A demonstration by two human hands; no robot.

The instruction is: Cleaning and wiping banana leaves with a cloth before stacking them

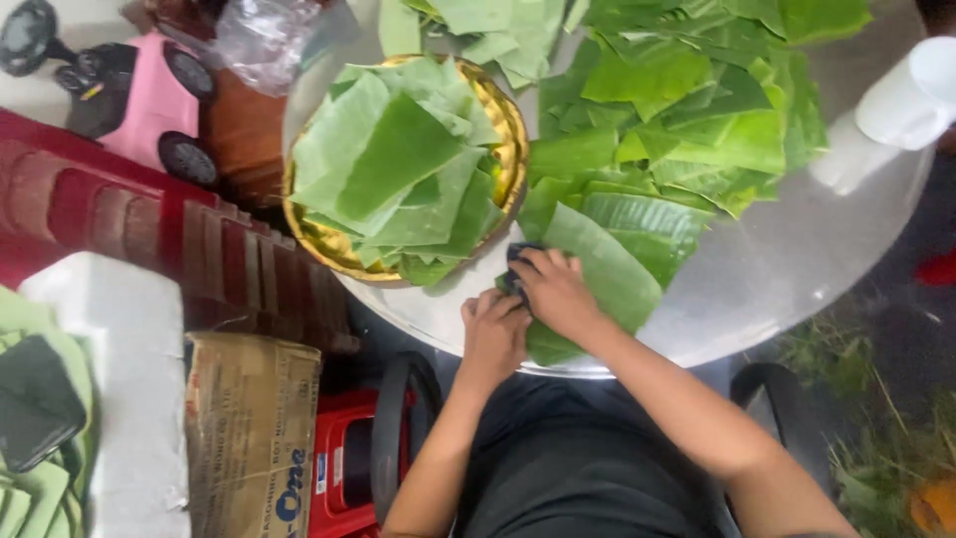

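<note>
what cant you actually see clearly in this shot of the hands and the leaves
- Dark thing under the right hand, head view: mostly covered by the fingers, kind unclear.
- Left hand: its grip is hidden by the right hand.
- Gold tray: its surface is buried under cut leaves.
- Leaf pile: cut off by the top edge.

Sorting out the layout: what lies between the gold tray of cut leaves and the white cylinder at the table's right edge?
In the head view, a heap of loose banana leaf pieces covers the stretch between gold tray and white cylinder.

The hands [528,309] mostly hide a dark cloth [518,257].
</note>
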